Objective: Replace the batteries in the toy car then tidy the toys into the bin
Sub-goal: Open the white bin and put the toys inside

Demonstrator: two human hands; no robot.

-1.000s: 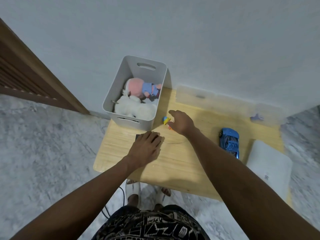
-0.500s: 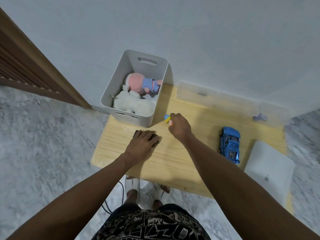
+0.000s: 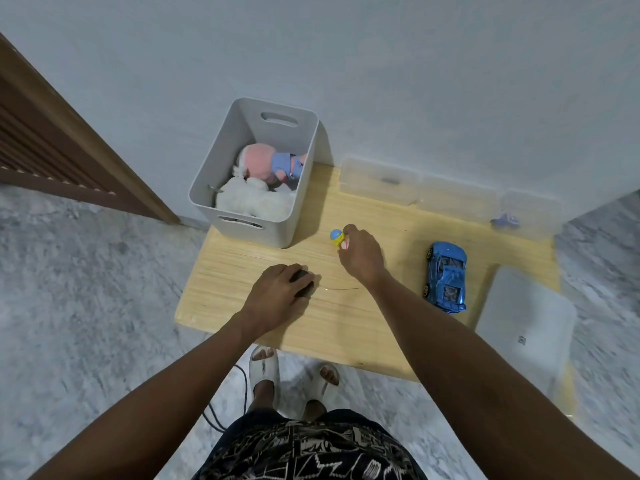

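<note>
A grey bin [image 3: 242,147] stands at the table's back left, holding a pink plush toy [image 3: 263,164] and a white plush toy [image 3: 252,202]. My right hand [image 3: 362,254] is closed on a small blue-and-yellow toy figure [image 3: 336,236] just right of the bin's front corner. My left hand [image 3: 282,294] lies over a small black object [image 3: 303,284] on the wooden table [image 3: 329,320], fingers curled around it. The blue toy car [image 3: 446,276] lies on the table to the right, apart from both hands.
Clear plastic boxes [image 3: 379,181] line the wall at the back, one holding a small blue item [image 3: 505,220]. A white flat box [image 3: 526,327] lies at the table's right end. A wooden door frame [image 3: 86,140] stands at left. My sandalled feet and a cable are below the table edge.
My right hand has closed on the small figure and lifted it slightly toward the bin. My left hand has settled and curled over the black object.
</note>
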